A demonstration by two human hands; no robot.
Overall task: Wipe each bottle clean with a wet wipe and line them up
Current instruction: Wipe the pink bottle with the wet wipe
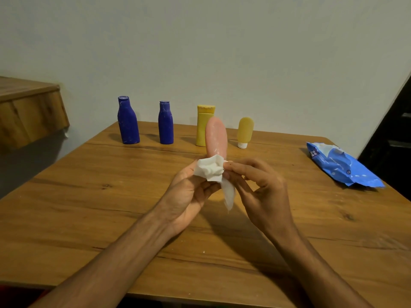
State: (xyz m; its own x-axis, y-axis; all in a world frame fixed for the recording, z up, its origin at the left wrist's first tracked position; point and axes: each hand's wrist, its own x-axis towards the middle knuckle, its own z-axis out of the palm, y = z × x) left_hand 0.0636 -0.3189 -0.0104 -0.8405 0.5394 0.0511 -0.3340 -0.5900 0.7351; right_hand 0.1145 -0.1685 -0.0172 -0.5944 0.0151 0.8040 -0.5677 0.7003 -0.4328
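Observation:
A pink bottle smeared with white streaks points up and away above the middle of the table. My left hand grips a crumpled white wet wipe wrapped round the bottle's lower end. My right hand holds the bottle's lower end from the right, fingers curled round it. At the back of the table stand a tall blue bottle, a shorter blue bottle, a yellow bottle and a small yellow tube upside down on its white cap.
A blue pack of wet wipes lies at the right edge of the wooden table. A wooden shelf juts out at the left. A dark piece of furniture stands at the far right.

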